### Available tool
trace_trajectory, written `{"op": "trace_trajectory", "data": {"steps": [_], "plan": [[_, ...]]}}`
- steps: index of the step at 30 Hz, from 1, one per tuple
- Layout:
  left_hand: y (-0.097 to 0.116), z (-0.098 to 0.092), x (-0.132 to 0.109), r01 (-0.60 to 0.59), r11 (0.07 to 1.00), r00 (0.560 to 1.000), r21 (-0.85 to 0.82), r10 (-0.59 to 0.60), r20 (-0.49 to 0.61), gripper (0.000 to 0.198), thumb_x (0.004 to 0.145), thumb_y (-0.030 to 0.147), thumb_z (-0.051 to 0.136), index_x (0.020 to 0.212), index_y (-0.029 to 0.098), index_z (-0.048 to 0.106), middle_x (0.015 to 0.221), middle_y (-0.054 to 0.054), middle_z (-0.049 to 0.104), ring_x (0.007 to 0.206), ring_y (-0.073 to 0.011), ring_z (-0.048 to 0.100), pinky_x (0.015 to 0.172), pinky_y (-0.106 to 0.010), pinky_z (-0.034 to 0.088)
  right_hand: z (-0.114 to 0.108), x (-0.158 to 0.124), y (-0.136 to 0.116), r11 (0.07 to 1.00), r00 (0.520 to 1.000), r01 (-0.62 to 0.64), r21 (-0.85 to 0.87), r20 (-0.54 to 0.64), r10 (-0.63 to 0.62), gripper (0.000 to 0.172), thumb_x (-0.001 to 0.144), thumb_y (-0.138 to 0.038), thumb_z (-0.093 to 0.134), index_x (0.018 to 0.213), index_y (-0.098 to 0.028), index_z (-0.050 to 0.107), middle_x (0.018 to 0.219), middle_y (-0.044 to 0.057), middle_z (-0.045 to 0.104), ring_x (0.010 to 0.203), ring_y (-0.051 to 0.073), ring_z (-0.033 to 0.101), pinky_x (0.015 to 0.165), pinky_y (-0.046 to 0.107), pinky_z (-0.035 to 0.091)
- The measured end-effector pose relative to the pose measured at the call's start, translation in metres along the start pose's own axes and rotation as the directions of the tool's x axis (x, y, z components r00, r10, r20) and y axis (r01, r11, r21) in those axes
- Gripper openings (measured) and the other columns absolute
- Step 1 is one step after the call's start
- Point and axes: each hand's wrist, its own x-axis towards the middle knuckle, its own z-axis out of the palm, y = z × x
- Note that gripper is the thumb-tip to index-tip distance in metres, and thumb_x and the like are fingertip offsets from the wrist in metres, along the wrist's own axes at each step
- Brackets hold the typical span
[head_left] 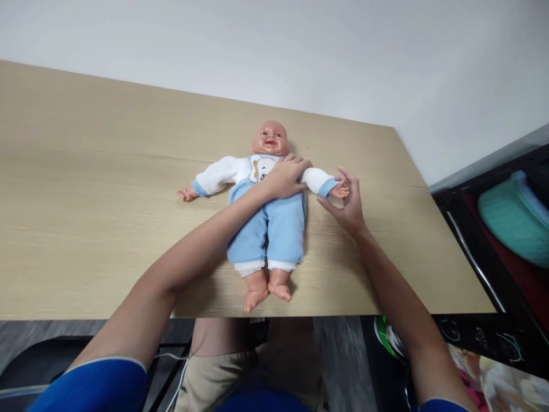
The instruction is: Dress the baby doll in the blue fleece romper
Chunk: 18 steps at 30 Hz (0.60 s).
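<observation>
One baby doll lies face-up on the bench, its long axis running from the near edge, by its feet, toward the far edge, by its head. Through the head camera I have my left hand laid across its chest; I cannot tell whether those fingers pinch the cloth or only rest there. My right hand is on the right-edge side of the doll, thumb and fingers parted, with the blue cuff and small vinyl hand between them; contact there is unclear to me. That white sleeve points toward the bench's right edge, into my right hand, the nearer one to the cuff.
</observation>
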Motion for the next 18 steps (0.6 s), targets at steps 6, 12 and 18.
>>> {"op": "trace_trajectory", "data": {"steps": [6,12,18], "plan": [[-0.007,-0.01,-0.017,0.049,0.973,0.972,-0.225,-0.098,-0.215,0.049,0.103,0.043,0.068,0.144,0.018,0.073,0.145,-0.019,0.081,0.134,-0.0386,0.071,0.126,-0.056,0.053,0.004,-0.005,0.003,0.991,0.968,-0.025,-0.13,0.245,0.057,0.09,0.101,-0.079,0.085,0.17,-0.026,0.062,0.16,0.023,0.073,0.147,0.042,0.073,0.126,0.068,0.062],[-0.023,-0.014,-0.03,0.119,0.853,0.895,-0.507,-0.313,-0.317,0.065,0.109,0.068,0.062,0.155,0.023,0.07,0.167,-0.019,0.075,0.161,-0.0375,0.065,0.138,-0.055,0.05,0.041,-0.005,-0.021,0.995,0.935,-0.098,0.032,0.345,0.081,0.069,0.109,-0.085,0.066,0.148,-0.029,0.076,0.153,0.018,0.08,0.149,0.038,0.072,0.136,0.063,0.054],[-0.035,-0.025,-0.042,0.035,0.654,0.797,-0.756,-0.474,-0.373,0.074,0.1,0.093,0.067,0.133,0.028,0.079,0.149,-0.014,0.085,0.158,-0.0392,0.07,0.136,-0.061,0.055,0.11,0.021,-0.038,0.833,0.896,-0.419,0.362,0.31,0.317,0.071,0.09,-0.103,0.074,0.107,-0.034,0.073,0.108,0.005,0.078,0.115,0.033,0.076,0.104,0.051,0.067]]}}
